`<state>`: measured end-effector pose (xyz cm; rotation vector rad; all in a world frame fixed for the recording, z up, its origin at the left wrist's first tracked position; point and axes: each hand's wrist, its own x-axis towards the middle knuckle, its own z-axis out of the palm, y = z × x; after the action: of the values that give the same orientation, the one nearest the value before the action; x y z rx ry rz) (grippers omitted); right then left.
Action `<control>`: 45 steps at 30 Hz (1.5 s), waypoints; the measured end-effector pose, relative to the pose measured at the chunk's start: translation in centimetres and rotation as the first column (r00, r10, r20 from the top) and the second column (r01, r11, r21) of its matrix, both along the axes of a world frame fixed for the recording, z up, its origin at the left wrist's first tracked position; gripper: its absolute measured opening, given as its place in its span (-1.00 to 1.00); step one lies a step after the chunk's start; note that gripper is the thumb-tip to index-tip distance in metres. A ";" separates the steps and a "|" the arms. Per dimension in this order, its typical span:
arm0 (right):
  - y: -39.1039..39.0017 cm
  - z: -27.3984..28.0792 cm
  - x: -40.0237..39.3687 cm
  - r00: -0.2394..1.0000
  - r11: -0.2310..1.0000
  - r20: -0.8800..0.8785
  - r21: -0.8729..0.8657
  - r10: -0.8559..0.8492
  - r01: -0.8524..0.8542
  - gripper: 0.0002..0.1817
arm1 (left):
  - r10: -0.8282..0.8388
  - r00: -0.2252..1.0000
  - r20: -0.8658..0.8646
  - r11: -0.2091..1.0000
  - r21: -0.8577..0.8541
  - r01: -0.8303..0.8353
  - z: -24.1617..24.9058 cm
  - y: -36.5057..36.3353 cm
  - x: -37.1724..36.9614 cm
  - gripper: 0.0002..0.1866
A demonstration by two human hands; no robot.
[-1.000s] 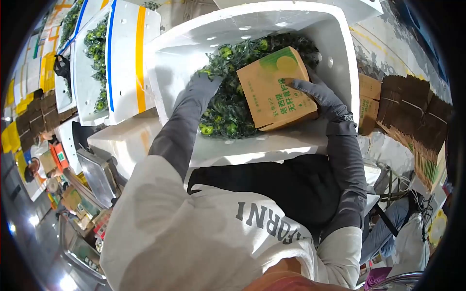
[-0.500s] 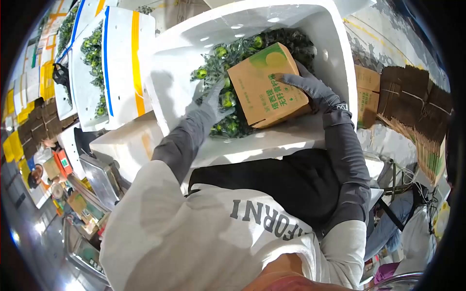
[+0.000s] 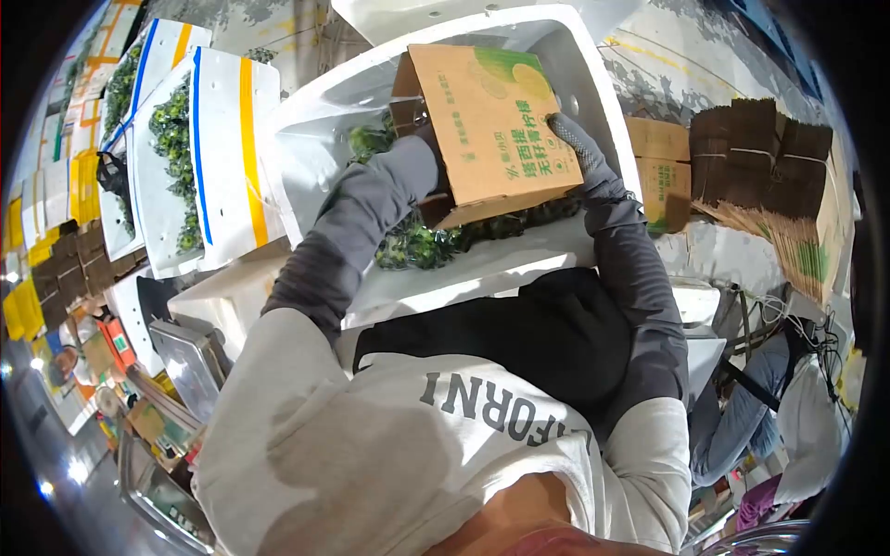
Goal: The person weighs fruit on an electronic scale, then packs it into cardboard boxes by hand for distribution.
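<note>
A brown cardboard box (image 3: 491, 130) with green print and a lime picture is tilted inside a large white foam bin (image 3: 306, 116). My right hand (image 3: 586, 153), in a grey glove, grips the box by its right side, thumb lying on the printed face. My left hand (image 3: 426, 159) reaches into the box's open left side, where the cardboard hides its fingers. Below and behind the box lie green limes (image 3: 417, 246) in clear plastic wrapping. The box covers much of them.
White foam boxes (image 3: 222, 139) with blue and yellow tape and packed limes stand at left. Another cardboard box (image 3: 660, 171) and a bundle of flattened cartons (image 3: 765, 153) lie at right. A seated person's legs (image 3: 756, 389) show at lower right.
The cardboard box has risen and turned, so its open left side shows. My left hand has moved from the limes into that opening. My right hand still grips the box.
</note>
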<state>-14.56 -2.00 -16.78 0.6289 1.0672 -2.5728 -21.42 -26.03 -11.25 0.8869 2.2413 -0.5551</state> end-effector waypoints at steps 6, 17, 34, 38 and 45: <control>2.8 -0.7 1.7 0.963 0.870 -0.218 -0.492 -0.159 0.032 -0.50 | 0.112 0.974 -0.197 0.143 0.973 0.180 11.3 -3.3 -0.4 -0.75; 10.2 8.1 13.7 0.823 0.888 -0.377 -0.350 -0.425 0.299 -0.41 | 0.231 0.940 0.253 0.888 0.340 -0.310 -6.6 -2.2 6.0 0.02; 11.3 13.3 39.2 0.746 0.827 -0.399 -0.435 -0.532 0.357 -0.38 | -0.073 0.981 0.181 0.991 -0.098 0.092 -7.3 0.7 3.6 -0.25; 11.1 13.2 42.0 0.862 0.861 -0.299 -0.438 -0.410 0.258 -0.41 | -0.030 0.919 0.393 0.982 -0.162 0.101 -10.4 2.1 1.5 -0.34; 8.0 11.1 45.5 0.760 0.802 -0.388 -0.527 -0.521 0.281 -0.40 | -0.146 0.817 0.558 0.960 -0.120 0.254 -15.6 -3.0 -3.8 -0.19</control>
<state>30.96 6.01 -5.67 0.0328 0.4301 -3.3471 -25.21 -29.02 -26.84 1.0369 1.5607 -0.5198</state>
